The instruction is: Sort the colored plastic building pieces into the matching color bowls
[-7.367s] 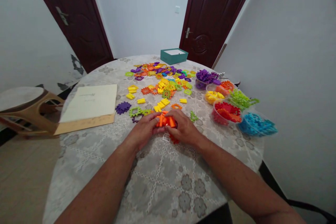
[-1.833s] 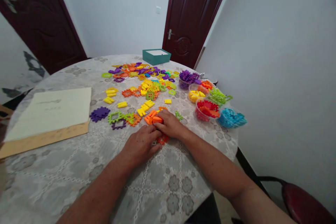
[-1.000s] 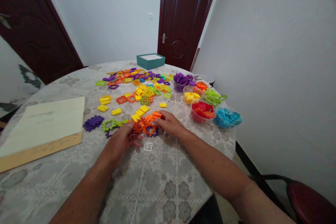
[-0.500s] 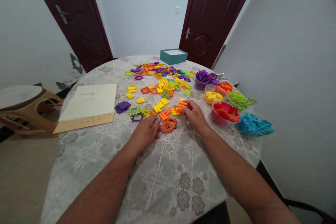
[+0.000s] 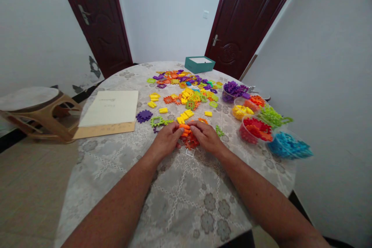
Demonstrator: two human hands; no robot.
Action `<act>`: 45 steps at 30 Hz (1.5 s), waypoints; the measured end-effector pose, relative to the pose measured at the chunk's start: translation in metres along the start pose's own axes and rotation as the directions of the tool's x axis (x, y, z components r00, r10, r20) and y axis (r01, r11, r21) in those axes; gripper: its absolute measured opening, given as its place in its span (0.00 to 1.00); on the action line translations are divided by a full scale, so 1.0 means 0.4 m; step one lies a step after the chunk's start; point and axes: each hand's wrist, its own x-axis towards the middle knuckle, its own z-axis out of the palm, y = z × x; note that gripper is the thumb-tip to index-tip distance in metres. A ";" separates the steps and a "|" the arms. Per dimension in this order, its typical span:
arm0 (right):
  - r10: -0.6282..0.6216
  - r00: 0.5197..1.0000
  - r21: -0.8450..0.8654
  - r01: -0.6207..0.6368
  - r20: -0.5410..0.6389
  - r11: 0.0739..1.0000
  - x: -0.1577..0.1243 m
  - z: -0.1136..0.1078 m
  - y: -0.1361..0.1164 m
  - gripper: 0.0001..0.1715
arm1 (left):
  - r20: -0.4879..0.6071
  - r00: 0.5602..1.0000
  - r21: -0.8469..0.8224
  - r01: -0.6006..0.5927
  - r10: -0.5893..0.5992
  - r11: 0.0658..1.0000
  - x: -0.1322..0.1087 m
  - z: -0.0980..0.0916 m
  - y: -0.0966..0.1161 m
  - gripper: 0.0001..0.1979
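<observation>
My left hand (image 5: 168, 138) and my right hand (image 5: 205, 135) meet near the table's middle, fingers closed around orange plastic building pieces (image 5: 185, 129). The thumbs press on them from both sides. Directly beneath lie orange-red toothed pieces (image 5: 190, 142), partly covered by my fingers, and a white window-shaped piece (image 5: 190, 152). Yellow blocks (image 5: 185, 116) lie just beyond my hands. Beside my left hand are a green toothed frame (image 5: 157, 121) and a purple toothed piece (image 5: 144, 116). A small green piece (image 5: 219, 131) lies to the right of my right hand.
Clear tubs of red (image 5: 255, 131), blue (image 5: 287, 145), yellow (image 5: 242, 111) and purple pieces (image 5: 234, 90) stand at the right. Mixed pieces (image 5: 177, 79) spread across the back, before a green box (image 5: 200, 64). A paper folder (image 5: 109, 109) lies left, beyond it a stool (image 5: 43, 112).
My right hand has moved left with the orange pieces and now meets my left hand. The whole view has shifted slightly, so the table sits further right.
</observation>
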 end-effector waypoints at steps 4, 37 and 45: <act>-0.200 0.980 -0.395 0.193 0.024 0.898 0.051 -0.037 0.047 0.21 | -0.121 0.987 -0.058 0.095 -0.101 0.994 0.017 -0.026 -0.011 0.13; 0.137 0.977 -0.629 -0.004 0.163 0.777 0.069 0.039 -0.031 0.19 | -0.192 0.981 -0.033 0.036 -0.041 0.999 0.028 -0.031 -0.053 0.09; -0.087 0.996 -0.457 0.091 0.029 0.885 0.061 0.041 -0.001 0.11 | -0.234 0.972 -0.029 -0.020 0.013 0.999 0.018 -0.026 -0.029 0.08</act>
